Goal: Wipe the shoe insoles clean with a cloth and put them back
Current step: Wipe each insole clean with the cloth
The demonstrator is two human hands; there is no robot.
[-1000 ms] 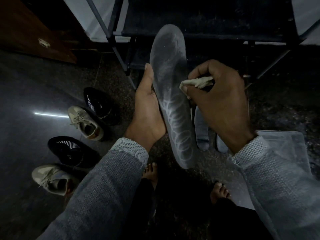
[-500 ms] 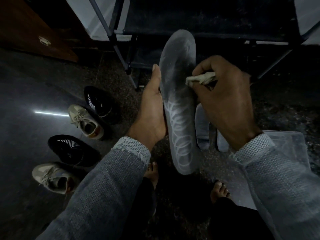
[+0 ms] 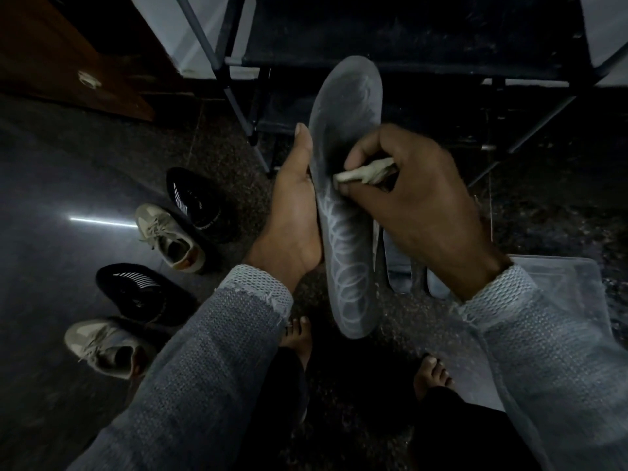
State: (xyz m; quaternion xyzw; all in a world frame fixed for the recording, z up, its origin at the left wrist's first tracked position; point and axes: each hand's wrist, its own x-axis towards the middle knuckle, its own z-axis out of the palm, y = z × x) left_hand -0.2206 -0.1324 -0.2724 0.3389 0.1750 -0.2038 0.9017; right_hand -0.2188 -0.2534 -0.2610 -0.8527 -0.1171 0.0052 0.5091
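Note:
A long grey insole (image 3: 346,137) with pale ring marks stands upright in mid-frame, toe end up. My left hand (image 3: 292,215) holds it along its left edge, thumb up the side, fingers hidden behind. My right hand (image 3: 414,205) pinches a small pale cloth (image 3: 365,172) and presses it against the insole's middle. Two more grey insoles (image 3: 397,263) lie on the floor behind my right wrist, partly hidden.
Two black shoes (image 3: 200,202) (image 3: 142,294) and two beige sneakers (image 3: 170,236) (image 3: 105,348) sit on the dark floor at left. A dark metal shoe rack (image 3: 244,62) stands ahead. A clear plastic lid (image 3: 564,294) lies at right. My bare feet (image 3: 299,338) are below.
The insole has shifted right and slightly up in view. My right hand with the cloth slid from the insole's right edge leftward across its middle.

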